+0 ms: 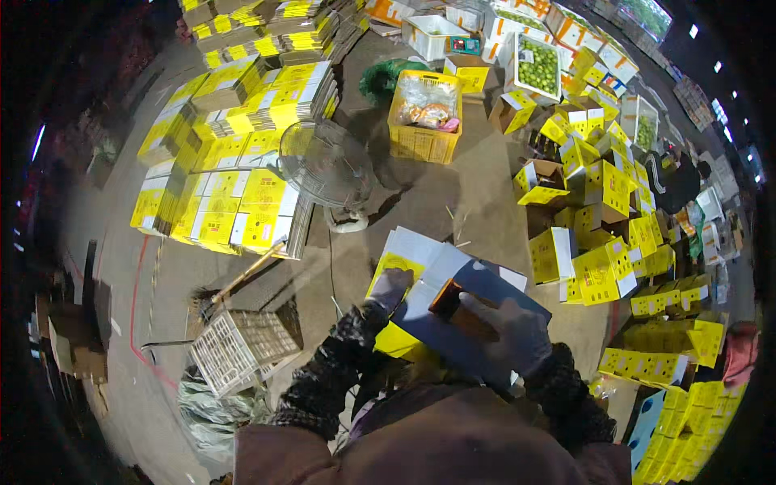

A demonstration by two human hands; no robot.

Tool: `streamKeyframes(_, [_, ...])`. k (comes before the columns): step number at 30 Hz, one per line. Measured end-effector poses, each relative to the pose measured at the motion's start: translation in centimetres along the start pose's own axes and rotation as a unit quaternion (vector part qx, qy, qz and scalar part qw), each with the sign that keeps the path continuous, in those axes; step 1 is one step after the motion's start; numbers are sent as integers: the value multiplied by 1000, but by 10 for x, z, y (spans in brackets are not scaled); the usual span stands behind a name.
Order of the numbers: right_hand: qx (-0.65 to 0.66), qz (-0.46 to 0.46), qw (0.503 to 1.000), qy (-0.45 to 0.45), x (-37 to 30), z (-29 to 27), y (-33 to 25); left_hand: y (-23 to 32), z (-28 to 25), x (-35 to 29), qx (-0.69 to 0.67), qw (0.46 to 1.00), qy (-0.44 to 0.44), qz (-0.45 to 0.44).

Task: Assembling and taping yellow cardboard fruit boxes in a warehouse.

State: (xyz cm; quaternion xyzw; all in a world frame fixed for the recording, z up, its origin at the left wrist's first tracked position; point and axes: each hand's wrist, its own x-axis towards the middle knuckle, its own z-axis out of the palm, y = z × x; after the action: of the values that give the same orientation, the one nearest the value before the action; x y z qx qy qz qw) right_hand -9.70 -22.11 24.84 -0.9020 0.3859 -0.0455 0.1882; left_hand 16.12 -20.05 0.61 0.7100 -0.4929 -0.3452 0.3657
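Right grip: my right hand (517,327) was closed around an orange-brown tool, by its shape a tape dispenser (470,325), which lay against the carton's shaded face.
Left grip: my left hand (392,288) rested on the carton's yellow-and-white side; whether those fingers pinched the board or only pressed on it, I could not tell.
Carton: the yellow-and-white carton (424,303) was right in front of me, between and under my hands, pale panels spread at its far end.
Carton's progress: I judged it part-made, its board opened out of the flat; I could not make out whether any tape was down, so I counted its closing as unfinished.
Flat stock: well off to the left, beyond the standing fan (327,166), stacks of flattened cartons (263,210) were piled up, by my judgement all unformed.
Formed boxes: to the right, a crowd of yellow boxes (602,190) had been shaped, several gaping open, so that share looked done.
Fruit: past them, a white crate held green fruit (540,69), not boxed in yellow.
Far ahead: a yellow plastic crate (424,147) carried bagged items.
Near left: a white slatted crate (234,347) leaned beside a broom (250,271).
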Motion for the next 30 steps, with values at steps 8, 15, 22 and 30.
streamKeyframes(8, [-40, 25, 998, -45, -38, -16, 51, 127, 26, 0, 217, 973, -17, 75])
streamKeyframes(15, [-49, 132, 986, -89, -195, 27, 152, 102, 10, -4, 134, 991, -21, 22])
streamKeyframes(22, [-53, 102, 988, 103, -166, 223, 213, 115, 5, 12, 322, 940, -106, -25])
streamKeyframes(30, [216, 341, 899, 170, -136, 87, 188, 403, 47, 40, -377, 867, -220, 240])
